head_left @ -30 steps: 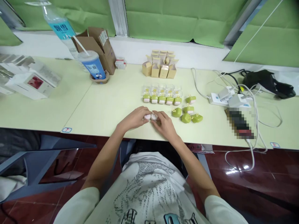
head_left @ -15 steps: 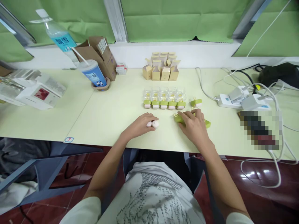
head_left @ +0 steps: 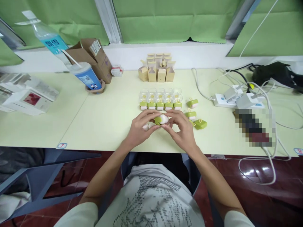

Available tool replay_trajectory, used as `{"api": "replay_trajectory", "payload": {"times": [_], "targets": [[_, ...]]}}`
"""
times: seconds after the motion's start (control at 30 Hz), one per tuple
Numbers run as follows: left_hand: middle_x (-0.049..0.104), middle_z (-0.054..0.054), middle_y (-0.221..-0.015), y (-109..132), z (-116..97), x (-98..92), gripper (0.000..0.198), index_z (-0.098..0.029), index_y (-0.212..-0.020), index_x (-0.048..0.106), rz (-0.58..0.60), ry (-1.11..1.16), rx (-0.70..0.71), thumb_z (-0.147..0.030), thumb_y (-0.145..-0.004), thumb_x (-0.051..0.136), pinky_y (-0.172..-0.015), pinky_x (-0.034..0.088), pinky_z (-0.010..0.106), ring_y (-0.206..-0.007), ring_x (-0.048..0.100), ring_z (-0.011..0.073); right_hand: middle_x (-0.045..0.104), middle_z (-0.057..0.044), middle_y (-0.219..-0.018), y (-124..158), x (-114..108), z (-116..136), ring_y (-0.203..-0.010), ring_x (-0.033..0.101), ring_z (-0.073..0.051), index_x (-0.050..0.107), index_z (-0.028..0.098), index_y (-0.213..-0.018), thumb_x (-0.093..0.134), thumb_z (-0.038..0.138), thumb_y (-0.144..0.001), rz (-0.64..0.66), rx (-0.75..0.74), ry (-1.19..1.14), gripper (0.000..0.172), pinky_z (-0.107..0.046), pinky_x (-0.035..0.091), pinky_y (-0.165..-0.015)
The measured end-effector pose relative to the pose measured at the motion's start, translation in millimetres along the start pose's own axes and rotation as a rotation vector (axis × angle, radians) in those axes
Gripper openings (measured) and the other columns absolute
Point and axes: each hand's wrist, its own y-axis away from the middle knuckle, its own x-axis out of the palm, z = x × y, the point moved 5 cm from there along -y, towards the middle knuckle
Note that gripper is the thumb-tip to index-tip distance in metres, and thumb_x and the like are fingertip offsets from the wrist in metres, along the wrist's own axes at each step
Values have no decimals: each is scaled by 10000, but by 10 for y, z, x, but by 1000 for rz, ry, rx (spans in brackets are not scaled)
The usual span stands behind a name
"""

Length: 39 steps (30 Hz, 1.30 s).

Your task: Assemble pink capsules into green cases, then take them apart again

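Between both hands, just above the table, is a small green-and-white case (head_left: 163, 119), its green part to the left and its rounded white part to the right. My left hand (head_left: 139, 129) is closed on its green side, and a pale rounded piece (head_left: 146, 126) shows tucked within the same fingers. My right hand (head_left: 182, 127) pinches the white side with thumb and fingertips. Right of that hand lie several loose green-capped cases, among them a flat green one (head_left: 200, 124). Beyond the hands stands a row of green-and-white cases (head_left: 160, 106) in front of clear plastic cups (head_left: 160, 94).
Small open cardboard boxes (head_left: 156, 73) stand in rows by the wall. To the left are a blue cup (head_left: 88, 77), a brown carton (head_left: 103, 64) and a large bottle (head_left: 50, 41). A power strip (head_left: 227, 101) with tangled cables and a pixelated object (head_left: 254, 127) lie at right.
My right hand has come leftward from the loose green cases to meet my left hand. A green-and-white case is now held between them. The view has shifted slightly right.
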Motion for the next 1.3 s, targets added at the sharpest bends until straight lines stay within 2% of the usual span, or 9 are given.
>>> {"api": "replay_trajectory", "payload": {"times": [0.07, 0.2, 0.33, 0.57, 0.67, 0.8, 1.0, 1.13, 1.3], "targets": [[764, 108, -1344, -1, 12, -4, 385, -279, -1392, 727, 12, 85, -58, -308, -1009, 765, -1028, 681, 388, -1278, 733, 238, 683, -123, -1355, 6, 12, 32, -836, 729, -190, 693, 312, -1409, 698, 389, -1067, -5, -113, 112, 351, -412, 680, -831], [756, 100, -1419, 10, -43, 0, 382, -264, -1380, 736, 30, 201, -119, -221, -1002, 705, -1026, 688, 350, -1325, 732, 232, 707, -133, -1307, 62, 31, 109, -939, 767, -217, 569, 340, -1603, 663, 250, -1084, -20, -298, 318, 535, -392, 696, -862], [815, 76, -1318, 50, -74, 32, 342, -222, -1282, 765, -82, 16, -131, -147, -968, 652, -951, 708, 315, -1183, 800, 212, 738, -165, -1348, 128, 91, 177, -1139, 786, -260, 398, 297, -1718, 633, 167, -1084, 25, -420, 451, 689, -385, 702, -948], [848, 59, -1234, 107, -88, 54, 411, -214, -1303, 737, -144, -271, -57, -102, -942, 577, -933, 705, 309, -999, 847, 197, 763, -176, -1335, 145, 210, 196, -1192, 792, -278, 389, 252, -1698, 623, 159, -1084, 37, -410, 440, 663, -346, 712, -921], [814, 77, -1329, 65, -80, -21, 404, -211, -1345, 719, -46, -194, -92, -111, -981, 575, -1047, 674, 336, -1160, 815, 210, 769, -151, -1219, 135, 232, 208, -1082, 798, -252, 457, 247, -1631, 667, 164, -1061, -53, -389, 423, 613, -315, 722, -815], [727, 104, -1476, -7, -68, -92, 455, -226, -1480, 634, 132, -72, -3, -176, -1028, 659, -1232, 565, 435, -1412, 679, 244, 691, -117, -1245, 81, 192, 152, -1092, 757, -231, 541, 304, -1553, 681, 202, -1054, -107, -215, 144, 528, -334, 733, -807], [743, 104, -1338, -49, 192, -333, 464, -223, -1428, 667, -30, -104, -100, -271, -984, 791, -983, 674, 357, -1114, 757, 204, 771, -95, -1185, -12, 13, 135, -1071, 752, -263, 716, 279, -1299, 752, 206, -1001, -210, -162, 137, 309, -425, 682, -880], [726, 91, -1319, -54, 299, -488, 437, -222, -1382, 718, -111, -70, -186, -277, -957, 803, -948, 686, 326, -1114, 751, 194, 799, -63, -1102, -29, 53, -136, -941, 786, -227, 724, 238, -1144, 770, 206, -960, 60, 22, 46, 193, -397, 684, -862], [734, 85, -1329, -56, 299, -465, 432, -231, -1365, 738, -88, -4, -223, -267, -941, 812, -953, 691, 330, -1130, 750, 195, 789, -83, -1163, 53, 172, -331, -1001, 807, -247, 743, 224, -1289, 726, 186, -957, 301, 121, 71, 334, -416, 673, -927]]}}
